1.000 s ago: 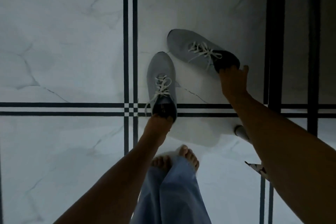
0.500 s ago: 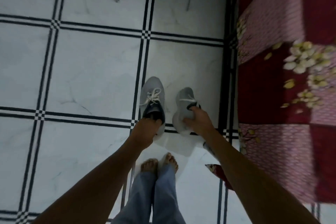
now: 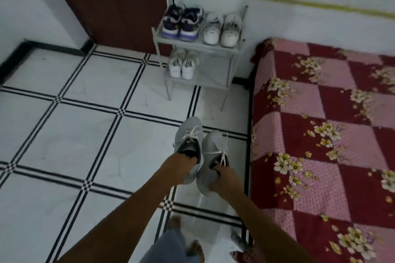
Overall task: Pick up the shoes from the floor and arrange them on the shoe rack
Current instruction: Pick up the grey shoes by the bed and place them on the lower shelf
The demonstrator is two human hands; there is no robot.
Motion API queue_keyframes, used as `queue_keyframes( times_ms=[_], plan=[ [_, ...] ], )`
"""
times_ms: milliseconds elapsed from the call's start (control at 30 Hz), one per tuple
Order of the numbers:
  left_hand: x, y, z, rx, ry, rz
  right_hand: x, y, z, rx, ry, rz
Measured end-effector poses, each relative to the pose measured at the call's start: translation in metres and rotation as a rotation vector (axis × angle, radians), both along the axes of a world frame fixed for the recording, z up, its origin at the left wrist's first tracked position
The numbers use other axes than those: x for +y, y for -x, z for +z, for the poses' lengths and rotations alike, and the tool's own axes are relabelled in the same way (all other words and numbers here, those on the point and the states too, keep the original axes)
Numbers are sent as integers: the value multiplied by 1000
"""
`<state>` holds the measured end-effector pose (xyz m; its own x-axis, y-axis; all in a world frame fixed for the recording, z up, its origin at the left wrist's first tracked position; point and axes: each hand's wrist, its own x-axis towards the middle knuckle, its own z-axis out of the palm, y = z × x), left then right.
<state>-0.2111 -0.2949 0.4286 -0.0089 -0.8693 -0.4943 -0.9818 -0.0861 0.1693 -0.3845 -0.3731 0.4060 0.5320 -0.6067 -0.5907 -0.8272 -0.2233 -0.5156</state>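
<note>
Left hand (image 3: 180,166) is hooked into the heel opening of the left grey sneaker (image 3: 189,141), fingers inside the collar; right hand (image 3: 222,179) grips the right grey sneaker (image 3: 210,156) the same way at its collar. Both shoes are off the floor, toes pointing up-frame, side by side just right of centre and touching or nearly so. Shoe rack (image 3: 198,49) sits upper centre against the wall, between the brown door (image 3: 111,2) and the bed (image 3: 324,134). Top shelf is full: dark purple pair (image 3: 181,21) plus white pair (image 3: 222,30). Lower shelf has a white pair (image 3: 181,64) on its left, right half looks free, so that's the likely slot. Handling guess: knit uppers, light and soft, toe box will flex, so the heel collar is the right hold. Loose laces (image 3: 223,156) dangle and could snag the rack frame. No slip or breakage risk worth noting.
</note>
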Motion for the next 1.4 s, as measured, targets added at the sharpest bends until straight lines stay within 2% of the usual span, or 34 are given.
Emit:
queue_keyframes(
  times_ms=[133, 267, 500, 667, 767, 933, 967, 1033, 1100, 1267, 1400],
  plan=[
    [-31, -26, 24, 10, 63, 67, -25, -33, 12, -45, 137, -8],
    [-66, -66, 20, 18, 112, 37, -66, -72, 15, -28, 229, 9],
    [-172, -161, -28, 44, 132, -18, -173, -165, -24, 29, 314, 12],
    [-276, -240, -87, 20, 156, -123, -273, -239, -79, 53, 342, 6],
    [-339, -271, -123, 68, 157, -86, -333, -272, -119, 40, 363, -16],
    [-431, -299, -181, 9, 232, -96, -417, -310, -179, -7, 500, -36],
    [-442, -302, -189, 42, 218, -67, -428, -316, -187, -21, 522, -32],
    [-471, -305, -223, 19, 340, -17, -457, -326, -218, -53, 589, -19],
    [-495, -312, -247, 2, 362, 11, -480, -336, -238, -92, 632, -2],
    [-537, -330, -318, -1, 483, -10, -526, -350, -308, -115, 782, 34],
    [-557, -340, -348, -4, 549, -67, -547, -353, -334, -136, 788, 70]
  ],
)
